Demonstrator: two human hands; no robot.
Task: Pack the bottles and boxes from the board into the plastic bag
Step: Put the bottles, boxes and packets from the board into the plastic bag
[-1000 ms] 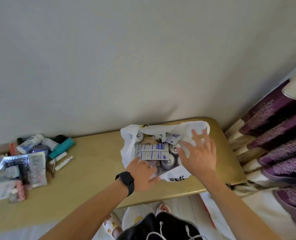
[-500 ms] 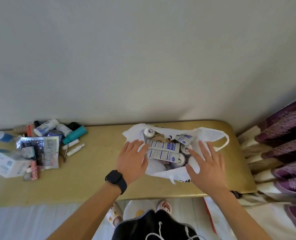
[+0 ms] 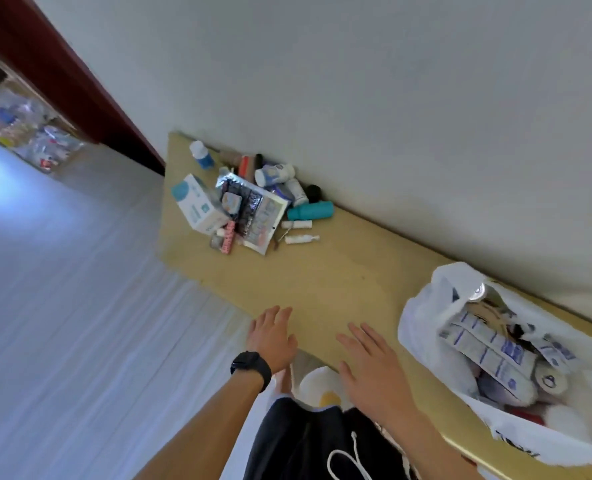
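A white plastic bag stands open at the right end of the yellowish board, filled with white-and-blue boxes and small bottles. At the board's far left end lies a pile: a white-and-blue box, a teal bottle, a white bottle, a blue bottle, a foil packet and two small white tubes. My left hand, with a black watch on its wrist, and my right hand hover empty with fingers spread over the board's near edge, between pile and bag.
A grey wall runs along the board's far side. A dark red door frame stands at upper left, with cluttered shelves beyond it. Pale floor lies to the left. My dark shorts and slippers show below the board.
Both hands have left the bag and swung left over the bare board. My view has turned left and tilted, bringing the pile toward the middle and the bag to the right edge.
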